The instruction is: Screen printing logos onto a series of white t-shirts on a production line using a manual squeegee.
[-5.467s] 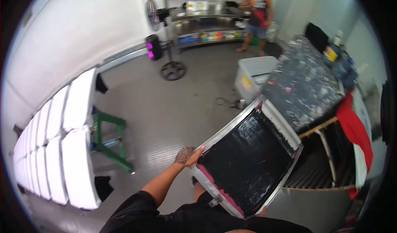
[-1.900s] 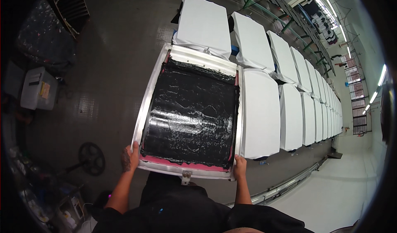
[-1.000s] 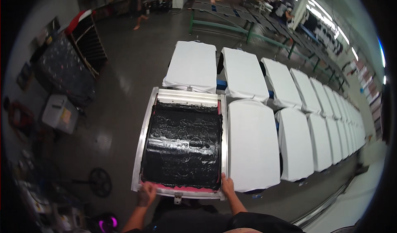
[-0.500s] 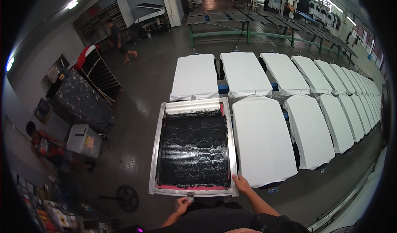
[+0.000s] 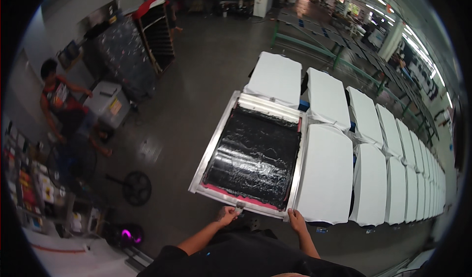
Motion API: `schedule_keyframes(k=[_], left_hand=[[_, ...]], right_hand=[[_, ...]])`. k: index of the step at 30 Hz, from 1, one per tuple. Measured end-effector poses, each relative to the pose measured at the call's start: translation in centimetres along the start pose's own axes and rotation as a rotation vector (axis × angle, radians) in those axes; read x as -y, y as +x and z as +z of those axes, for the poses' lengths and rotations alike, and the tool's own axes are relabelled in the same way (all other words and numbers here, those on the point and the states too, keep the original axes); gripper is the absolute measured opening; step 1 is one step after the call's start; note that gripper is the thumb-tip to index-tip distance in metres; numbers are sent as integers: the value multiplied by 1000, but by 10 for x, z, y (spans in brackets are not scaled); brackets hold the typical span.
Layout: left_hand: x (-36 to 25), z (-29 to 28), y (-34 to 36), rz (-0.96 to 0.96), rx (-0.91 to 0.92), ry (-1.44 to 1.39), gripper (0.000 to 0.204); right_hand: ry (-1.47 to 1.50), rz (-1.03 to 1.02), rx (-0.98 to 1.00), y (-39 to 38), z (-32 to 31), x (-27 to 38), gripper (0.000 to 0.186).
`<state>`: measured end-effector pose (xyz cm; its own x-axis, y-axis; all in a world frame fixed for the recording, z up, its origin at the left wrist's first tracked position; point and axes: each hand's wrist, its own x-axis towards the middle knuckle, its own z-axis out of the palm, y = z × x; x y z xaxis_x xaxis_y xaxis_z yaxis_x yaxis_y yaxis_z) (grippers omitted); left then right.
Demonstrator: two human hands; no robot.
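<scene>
A silk-screen printing frame [image 5: 200, 167] with metal sides lies in front of me, slanted in the view. Wet black ink [image 5: 255, 154] covers most of its mesh, and a pink-red strip shows along its near and right edges. Across its far end lies a pale metal bar, likely a squeegee [image 5: 268, 108]. My left hand [image 5: 228, 216] is closed at a small metal bracket [image 5: 239, 206] on the near edge. At the near right corner, my right hand [image 5: 296, 220] grips the frame, thumb on top and the other fingers mostly hidden.
White shirts on boards [image 5: 327, 176] run in two rows to the right. A person [image 5: 64, 95] stands at a grey bin [image 5: 109, 105] on the left; another person [image 5: 168, 9] is beyond the rack [image 5: 156, 36]. A fan [image 5: 136, 187] stands left of me. Green-legged tables [image 5: 314, 46] stretch behind.
My view has swung left, so the frame and shirts appear farther right and tilted. My right hand has slid from the frame's side to its near corner. The left stays at the bracket.
</scene>
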<state>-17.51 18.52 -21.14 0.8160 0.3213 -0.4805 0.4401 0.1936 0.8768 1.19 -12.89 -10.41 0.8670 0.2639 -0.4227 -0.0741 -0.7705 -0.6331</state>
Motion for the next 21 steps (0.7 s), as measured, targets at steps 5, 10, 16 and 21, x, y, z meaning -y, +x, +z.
schedule_keyframes(k=[5,10,16,21], left_hand=[[12,8,-13,112,14,90,30],[-33,1,-21,107,30,216,32],[-102,-38,-39,116,-21,520,39],[-184,-105,-9,163,-159,378,35]], right_hand=[[-5,-41,-110,-45,-4,-15,57],[40,-66,-148,-56,-4,7,49],[-72,-104,-282,-22,-6,49,50],[-7,-289,-317,75,-28,89,53]])
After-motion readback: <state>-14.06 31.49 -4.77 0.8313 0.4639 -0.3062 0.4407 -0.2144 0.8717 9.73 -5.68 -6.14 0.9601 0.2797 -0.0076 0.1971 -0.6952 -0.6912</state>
